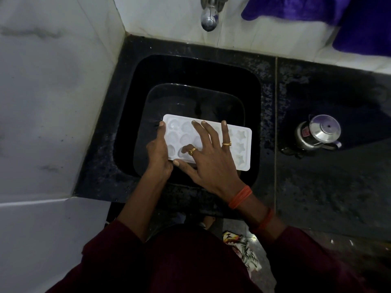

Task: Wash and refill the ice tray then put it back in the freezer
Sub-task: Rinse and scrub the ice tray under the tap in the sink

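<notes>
A white plastic ice tray (240,144) with moulded shell and star cavities lies flat over the black square sink (190,66) – glossy, wet stone around it. The left hand (159,150) grips its left edge; the right hand (208,154) rests spread open on top – fingers splayed over the cavities

The right hand (208,154) covers the middle moulds of the ice tray (241,144) — their shapes cannot be told. The left hand (158,148) hides the tray's left edge. The tap (209,16) and the purple cloth (338,15) are cut off by the top edge — the sink (190,68) is too dark to read.
</notes>
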`<action>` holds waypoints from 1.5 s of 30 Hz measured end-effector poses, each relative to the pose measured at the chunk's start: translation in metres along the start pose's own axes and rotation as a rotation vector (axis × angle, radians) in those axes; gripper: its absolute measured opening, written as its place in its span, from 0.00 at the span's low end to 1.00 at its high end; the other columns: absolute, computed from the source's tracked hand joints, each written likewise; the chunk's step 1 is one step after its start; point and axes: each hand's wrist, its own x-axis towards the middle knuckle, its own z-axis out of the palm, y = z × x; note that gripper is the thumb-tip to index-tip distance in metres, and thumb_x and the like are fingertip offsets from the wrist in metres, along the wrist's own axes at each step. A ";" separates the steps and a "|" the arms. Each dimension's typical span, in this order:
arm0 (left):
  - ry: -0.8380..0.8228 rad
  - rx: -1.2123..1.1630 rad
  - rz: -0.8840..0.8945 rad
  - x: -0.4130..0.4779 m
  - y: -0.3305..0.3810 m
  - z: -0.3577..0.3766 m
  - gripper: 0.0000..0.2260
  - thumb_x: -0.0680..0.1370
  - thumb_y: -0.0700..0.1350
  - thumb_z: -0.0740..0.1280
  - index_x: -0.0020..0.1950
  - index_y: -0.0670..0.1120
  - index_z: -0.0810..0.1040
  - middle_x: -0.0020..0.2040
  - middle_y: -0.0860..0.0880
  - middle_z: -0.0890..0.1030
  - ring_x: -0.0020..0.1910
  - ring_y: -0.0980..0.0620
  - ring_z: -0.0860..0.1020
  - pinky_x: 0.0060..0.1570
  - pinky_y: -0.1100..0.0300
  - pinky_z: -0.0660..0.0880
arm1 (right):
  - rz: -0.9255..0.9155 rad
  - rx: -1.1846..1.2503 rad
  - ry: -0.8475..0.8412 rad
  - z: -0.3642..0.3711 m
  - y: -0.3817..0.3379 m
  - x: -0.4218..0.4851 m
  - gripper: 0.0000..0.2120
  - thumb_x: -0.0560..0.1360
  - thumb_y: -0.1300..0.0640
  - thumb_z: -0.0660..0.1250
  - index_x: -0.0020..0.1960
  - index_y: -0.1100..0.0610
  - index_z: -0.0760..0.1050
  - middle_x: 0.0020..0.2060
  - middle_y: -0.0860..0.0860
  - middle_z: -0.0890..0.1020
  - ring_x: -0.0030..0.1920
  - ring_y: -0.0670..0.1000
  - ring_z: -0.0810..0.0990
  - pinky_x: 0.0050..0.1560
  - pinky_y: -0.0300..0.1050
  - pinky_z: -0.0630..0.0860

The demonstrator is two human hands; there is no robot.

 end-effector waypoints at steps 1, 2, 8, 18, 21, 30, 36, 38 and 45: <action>0.008 0.003 -0.004 -0.001 0.001 0.001 0.19 0.80 0.62 0.66 0.53 0.46 0.81 0.51 0.44 0.86 0.49 0.43 0.86 0.46 0.51 0.84 | 0.000 0.005 -0.001 0.001 -0.001 0.000 0.26 0.78 0.30 0.57 0.52 0.48 0.83 0.75 0.59 0.68 0.76 0.58 0.63 0.78 0.66 0.41; 0.016 0.011 -0.009 -0.001 0.001 0.002 0.18 0.80 0.62 0.65 0.52 0.47 0.80 0.49 0.45 0.86 0.47 0.44 0.86 0.43 0.54 0.84 | 0.001 0.012 -0.004 0.002 -0.002 0.000 0.25 0.78 0.30 0.57 0.52 0.48 0.83 0.75 0.59 0.68 0.76 0.59 0.63 0.78 0.67 0.41; 0.048 0.083 -0.020 -0.003 0.001 0.002 0.18 0.81 0.62 0.64 0.46 0.48 0.79 0.43 0.48 0.85 0.38 0.50 0.85 0.35 0.60 0.82 | -0.002 0.009 -0.081 0.002 -0.009 -0.004 0.28 0.78 0.29 0.53 0.54 0.48 0.83 0.77 0.58 0.64 0.78 0.58 0.60 0.77 0.67 0.43; 0.008 0.023 -0.029 -0.004 -0.004 0.001 0.18 0.81 0.62 0.65 0.51 0.47 0.81 0.49 0.45 0.86 0.43 0.46 0.87 0.38 0.54 0.83 | -0.066 -0.032 -0.061 -0.004 0.003 -0.004 0.25 0.79 0.30 0.55 0.52 0.44 0.84 0.75 0.58 0.68 0.76 0.59 0.64 0.77 0.68 0.45; 0.010 0.017 -0.025 -0.006 -0.002 0.003 0.19 0.80 0.62 0.65 0.50 0.47 0.81 0.49 0.45 0.86 0.45 0.45 0.87 0.43 0.51 0.85 | -0.063 -0.024 -0.043 -0.005 0.006 -0.004 0.24 0.78 0.30 0.57 0.51 0.44 0.84 0.75 0.58 0.68 0.76 0.59 0.65 0.77 0.69 0.45; 0.005 0.017 -0.036 -0.006 -0.008 0.005 0.18 0.81 0.61 0.65 0.49 0.46 0.81 0.47 0.45 0.86 0.45 0.45 0.86 0.45 0.51 0.85 | -0.168 -0.054 -0.011 -0.002 0.017 -0.002 0.25 0.79 0.31 0.55 0.47 0.46 0.82 0.77 0.57 0.66 0.76 0.59 0.65 0.78 0.67 0.45; 0.011 0.032 -0.033 -0.006 -0.007 0.005 0.19 0.81 0.61 0.66 0.49 0.44 0.81 0.49 0.43 0.87 0.46 0.44 0.86 0.47 0.49 0.84 | -0.165 -0.051 -0.009 0.000 0.017 -0.003 0.24 0.79 0.31 0.56 0.50 0.47 0.82 0.77 0.58 0.65 0.76 0.60 0.65 0.78 0.67 0.46; 0.023 0.031 -0.035 -0.006 -0.006 0.005 0.19 0.80 0.61 0.66 0.49 0.44 0.81 0.48 0.43 0.87 0.47 0.42 0.86 0.50 0.46 0.84 | -0.136 -0.053 -0.031 0.002 0.014 -0.005 0.25 0.79 0.30 0.55 0.53 0.46 0.82 0.77 0.59 0.65 0.76 0.60 0.65 0.78 0.67 0.45; 0.007 0.008 -0.040 -0.007 -0.007 0.007 0.19 0.81 0.60 0.66 0.50 0.44 0.81 0.47 0.44 0.87 0.45 0.43 0.86 0.47 0.48 0.85 | -0.098 -0.062 -0.077 0.001 0.014 -0.006 0.26 0.79 0.29 0.53 0.53 0.43 0.82 0.77 0.58 0.65 0.77 0.59 0.63 0.77 0.67 0.42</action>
